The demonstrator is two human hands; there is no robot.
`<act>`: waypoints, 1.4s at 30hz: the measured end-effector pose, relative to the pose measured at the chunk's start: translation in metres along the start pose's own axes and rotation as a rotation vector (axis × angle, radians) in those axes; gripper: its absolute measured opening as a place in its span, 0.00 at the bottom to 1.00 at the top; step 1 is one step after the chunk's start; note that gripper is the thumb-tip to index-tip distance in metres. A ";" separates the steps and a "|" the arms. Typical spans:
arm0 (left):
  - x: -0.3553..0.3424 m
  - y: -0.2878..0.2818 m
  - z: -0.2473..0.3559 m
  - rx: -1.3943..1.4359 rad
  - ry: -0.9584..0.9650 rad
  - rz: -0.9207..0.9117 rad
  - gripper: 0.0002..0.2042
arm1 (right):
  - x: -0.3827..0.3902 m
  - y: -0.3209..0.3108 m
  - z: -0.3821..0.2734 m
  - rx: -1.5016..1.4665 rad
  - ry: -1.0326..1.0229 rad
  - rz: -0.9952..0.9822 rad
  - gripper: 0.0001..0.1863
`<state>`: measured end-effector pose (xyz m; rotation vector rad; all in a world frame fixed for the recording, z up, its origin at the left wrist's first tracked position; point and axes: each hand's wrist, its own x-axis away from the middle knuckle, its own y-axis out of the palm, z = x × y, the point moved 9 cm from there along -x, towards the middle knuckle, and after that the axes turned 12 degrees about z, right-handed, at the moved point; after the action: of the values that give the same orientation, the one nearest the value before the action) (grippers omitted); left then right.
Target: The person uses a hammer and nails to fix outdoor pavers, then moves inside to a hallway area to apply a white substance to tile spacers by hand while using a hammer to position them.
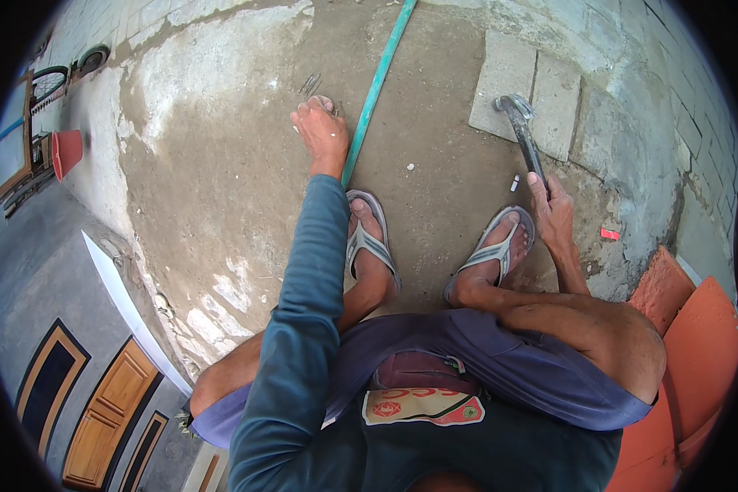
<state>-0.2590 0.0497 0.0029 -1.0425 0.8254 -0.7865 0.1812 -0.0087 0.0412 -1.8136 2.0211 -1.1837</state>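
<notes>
My left hand [321, 135] is low over the ground beside a green strip [377, 86], its fingers curled closed. Thin grey bits that look like nails poke out at its fingertips; how many it holds is hidden. Just beyond the fingers lie several loose nails [310, 84]. On the right, my right hand [554, 211] is closed round the dark handle of a hammer [523, 135]. The hammer's metal head is at the far end, over pale slabs. The green strip runs away from my left foot toward the far edge.
Two pale flat slabs [504, 74] lie at the far right by a block wall [693, 90]. A small white stick [514, 183] and a red scrap [609, 234] are near my right hand. Orange panels [701, 344] stand close on my right. A red bucket [67, 154] is far left.
</notes>
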 end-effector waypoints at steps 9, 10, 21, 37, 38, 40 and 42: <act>-0.003 -0.011 0.102 0.610 -0.266 -0.184 0.07 | -0.001 -0.010 0.013 -0.064 0.084 0.042 0.25; 0.010 -0.001 0.126 0.707 -0.261 -0.236 0.07 | -0.002 -0.013 0.014 -0.096 0.099 0.054 0.25; 0.085 0.038 0.213 0.609 0.093 -0.075 0.05 | 0.008 -0.022 0.022 -0.117 0.139 0.083 0.25; 0.088 0.036 0.225 0.558 0.296 -0.108 0.05 | 0.005 -0.019 0.014 -0.077 0.075 0.075 0.27; 0.089 0.038 0.228 0.518 0.342 -0.124 0.06 | 0.005 -0.019 0.015 -0.076 0.075 0.076 0.27; 0.092 0.037 0.234 0.514 0.394 -0.131 0.06 | 0.006 -0.019 0.018 -0.090 0.074 0.086 0.27; 0.095 0.037 0.240 0.512 0.447 -0.139 0.05 | 0.006 -0.020 0.023 -0.072 0.074 0.092 0.27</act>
<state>0.0003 0.0778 0.0159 -0.4719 0.8650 -1.2980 0.2089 -0.0231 0.0406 -1.7114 2.1898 -1.1831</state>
